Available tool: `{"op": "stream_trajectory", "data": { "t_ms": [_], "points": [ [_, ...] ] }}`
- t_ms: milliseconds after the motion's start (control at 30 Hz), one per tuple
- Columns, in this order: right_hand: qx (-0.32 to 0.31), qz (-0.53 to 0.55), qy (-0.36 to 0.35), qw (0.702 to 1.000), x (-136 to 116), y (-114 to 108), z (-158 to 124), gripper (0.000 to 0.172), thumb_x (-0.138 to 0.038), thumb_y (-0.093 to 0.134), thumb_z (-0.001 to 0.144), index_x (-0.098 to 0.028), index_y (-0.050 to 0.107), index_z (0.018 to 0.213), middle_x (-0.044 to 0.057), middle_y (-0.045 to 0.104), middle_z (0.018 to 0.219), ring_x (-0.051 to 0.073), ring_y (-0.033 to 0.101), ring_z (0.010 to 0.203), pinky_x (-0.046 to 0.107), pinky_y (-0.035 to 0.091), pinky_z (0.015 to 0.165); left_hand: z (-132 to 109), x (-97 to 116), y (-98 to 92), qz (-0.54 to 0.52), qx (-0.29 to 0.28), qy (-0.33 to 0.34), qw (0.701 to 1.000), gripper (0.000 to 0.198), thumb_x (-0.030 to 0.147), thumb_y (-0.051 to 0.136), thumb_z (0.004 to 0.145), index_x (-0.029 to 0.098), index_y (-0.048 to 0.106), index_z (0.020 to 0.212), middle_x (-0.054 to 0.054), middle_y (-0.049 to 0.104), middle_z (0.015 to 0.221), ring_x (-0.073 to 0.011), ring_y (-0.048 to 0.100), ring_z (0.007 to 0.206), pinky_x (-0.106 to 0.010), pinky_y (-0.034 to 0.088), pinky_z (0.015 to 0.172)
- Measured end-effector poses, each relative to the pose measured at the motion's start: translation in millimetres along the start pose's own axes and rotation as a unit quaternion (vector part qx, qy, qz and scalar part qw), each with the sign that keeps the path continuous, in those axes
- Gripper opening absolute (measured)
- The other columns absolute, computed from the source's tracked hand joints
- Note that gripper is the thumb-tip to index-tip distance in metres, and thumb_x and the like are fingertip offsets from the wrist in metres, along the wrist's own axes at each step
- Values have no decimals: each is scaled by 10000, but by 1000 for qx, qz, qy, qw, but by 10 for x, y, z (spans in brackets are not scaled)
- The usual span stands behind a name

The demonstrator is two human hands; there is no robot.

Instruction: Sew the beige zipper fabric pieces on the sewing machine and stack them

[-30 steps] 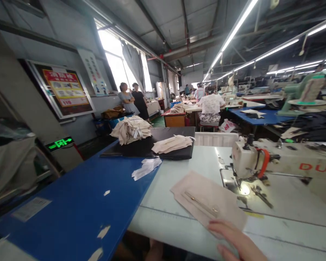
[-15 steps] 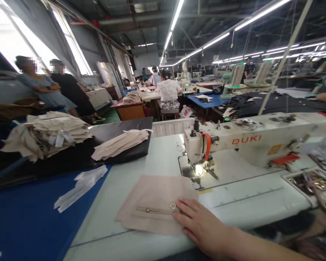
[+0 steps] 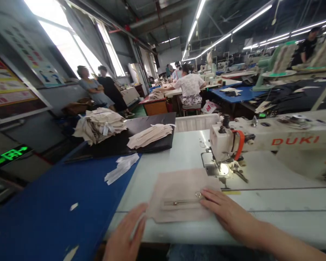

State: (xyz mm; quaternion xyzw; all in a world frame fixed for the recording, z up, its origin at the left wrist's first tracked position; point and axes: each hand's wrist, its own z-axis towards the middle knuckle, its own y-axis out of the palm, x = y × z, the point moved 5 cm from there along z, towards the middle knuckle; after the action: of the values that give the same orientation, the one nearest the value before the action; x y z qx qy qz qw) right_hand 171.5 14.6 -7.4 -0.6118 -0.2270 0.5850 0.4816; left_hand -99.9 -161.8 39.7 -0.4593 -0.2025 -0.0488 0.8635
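A beige fabric panel (image 3: 176, 181) lies flat on the pale sewing table (image 3: 179, 154). Set into it is a zipper (image 3: 184, 202) with a small metal slider, and a metal ring (image 3: 198, 194) lies near its right end. My right hand (image 3: 230, 214) rests flat on the panel's right side, fingers stretched out and touching it beside the ring. At the panel's left edge is my left hand (image 3: 126, 233), slightly blurred, with thumb and fingers apart and nothing visible in it. Whether its fingertips touch the cloth I cannot tell.
A sewing machine (image 3: 260, 139) with a lit needle area stands right of the panel. On a black board (image 3: 119, 143) lie a heap of beige pieces (image 3: 100, 123) and a strip stack (image 3: 152, 136). White strips (image 3: 122, 168) lie on the blue surface (image 3: 92, 188). People are further back.
The view has swung left, so the scene sits further right. My left hand has come into view at the panel's left edge. My right hand stays on the panel.
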Motion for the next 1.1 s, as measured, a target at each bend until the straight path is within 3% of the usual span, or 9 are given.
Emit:
{"op": "stream_trajectory", "data": {
  "t_ms": [67, 100, 167, 267, 467, 600, 800, 1100],
  "points": [
    [34, 8, -9, 999, 74, 41, -17, 499, -139, 312, 944, -193, 501, 1402, 141, 401, 1504, 262, 362, 1408, 534, 340, 1142, 421, -331, -237, 92, 53, -67, 992, 403, 468, 465, 879, 196, 721, 1032, -67, 749, 1045, -216, 714, 921, -298, 583, 841],
    [52, 10, -9, 999, 111, 56, -30, 486, -158, 306, 954, -202, 520, 1388, 135, 419, 1495, 256, 380, 1399, 526, 352, 1138, 627, -495, -307, 126, 42, -107, 985, 435, 448, 433, 879, 164, 708, 1061, -91, 744, 1050, -226, 716, 896, -306, 590, 800],
    [88, 17, 1, 996, 187, 72, -61, 463, -188, 319, 960, -218, 558, 1354, 126, 454, 1475, 250, 419, 1376, 515, 375, 1127, 982, -756, -359, 194, -5, -148, 970, 460, 374, 405, 863, 112, 675, 1129, -131, 721, 1105, -245, 700, 961, -332, 563, 863],
    [122, 14, 33, 992, 291, 100, -108, 447, -212, 351, 947, -226, 590, 1325, 124, 497, 1442, 263, 466, 1340, 524, 397, 1111, 1291, -997, -302, 224, -47, -148, 962, 418, 301, 459, 805, 78, 691, 1073, -174, 696, 1156, -288, 657, 1076, -367, 505, 965],
    [139, 5, 51, 989, 364, 147, -162, 424, -246, 364, 952, -241, 626, 1285, 99, 530, 1414, 255, 504, 1308, 492, 432, 1092, 1334, -1206, -164, 244, -69, -135, 958, 393, 284, 416, 845, 100, 706, 1036, -174, 702, 1128, -283, 659, 1053, -368, 505, 946],
    [151, -31, 33, 988, 319, 122, -177, 413, -262, 363, 964, -236, 639, 1270, 102, 563, 1377, 249, 550, 1261, 465, 482, 1047, 1363, -1283, -190, 253, -64, -134, 956, 428, 285, 392, 860, 77, 691, 1086, -192, 679, 1169, -297, 633, 1099, -392, 478, 984],
    [161, -114, -7, 980, 235, 131, -178, 396, -268, 433, 962, -276, 590, 1324, 75, 556, 1378, 245, 562, 1244, 420, 519, 1005, 1440, -1383, -117, 241, -78, -119, 960, 406, 265, 388, 838, 92, 727, 982, -179, 711, 1086, -277, 667, 1010, -360, 503, 930],
    [201, -184, -45, 961, 75, 26, -193, 355, -261, 460, 951, -243, 653, 1248, 64, 613, 1306, 218, 625, 1159, 333, 566, 927, 1398, -1365, -162, 221, -27, -107, 969, 380, 335, 376, 824, 173, 719, 832, -133, 736, 965, -257, 680, 907, -335, 535, 837]
  ]
}}
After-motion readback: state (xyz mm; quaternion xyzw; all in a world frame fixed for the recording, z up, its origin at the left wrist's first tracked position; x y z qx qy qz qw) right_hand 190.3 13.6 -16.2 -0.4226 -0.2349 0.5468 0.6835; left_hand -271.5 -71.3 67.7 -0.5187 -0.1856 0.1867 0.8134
